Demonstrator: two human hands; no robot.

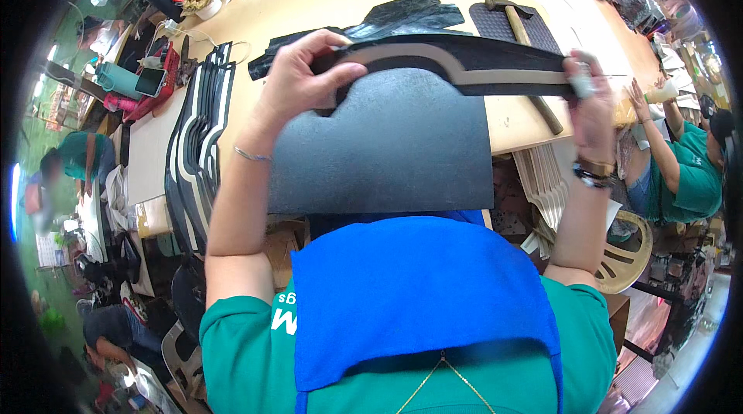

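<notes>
Both my hands hold up a long, curved black piece of leather-like material [495, 58] with a beige strip along it. My left hand [306, 77] grips its left end, thumb in front and fingers behind. The right end is in my right hand [592, 104], which is blurred; something whitish shows at its fingertips, too smeared to name. Under the piece lies a dark flat board [379, 151] at the table's near edge. Shiny black sheets [406, 15] lie just behind it. A hammer [517, 23] rests on a dark textured pad [487, 23], its handle partly hidden by the piece.
Similar black pieces with pale strips [197, 143] hang over the table's left edge. Farther left, a red basket [166, 77] holds a teal bottle [116, 80]. Pale strips [542, 182] and a beige chair [628, 251] are at right, near a co-worker in green [693, 174].
</notes>
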